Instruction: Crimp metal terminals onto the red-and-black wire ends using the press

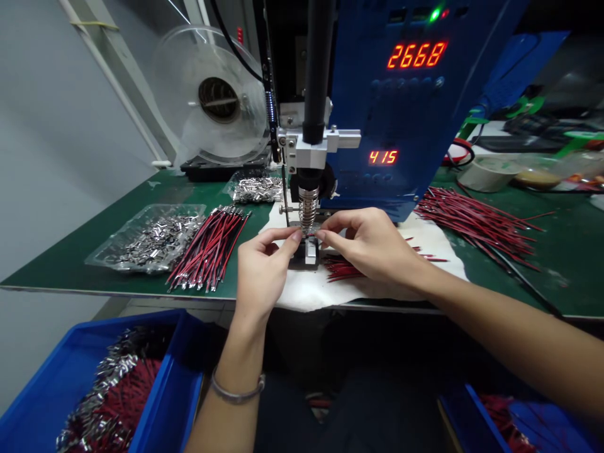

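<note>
Both hands meet at a small metal fixture (310, 253) beneath the spring-wrapped tip of a soldering head (307, 211). My left hand (264, 274) is closed in a pinch at the fixture's left side; whatever lies between its thumb and forefinger is too small to make out. From the right, my right hand (375, 245) pinches what looks like the end of a thin red wire at the fixture. Below that hand, short red and black wires (342, 269) lie on a white sheet (306, 297). The blue soldering machine (377, 113) stands behind, its displays lit red.
Left on the green table (51, 258) are a clear tray of metal terminals (158, 242), a bundle of wires with metal ends (210, 245) and another tray (257, 187). More red wires (476, 220) lie right. Blue bins (177, 371) sit below the edge. A clear reel (174, 82) stands behind.
</note>
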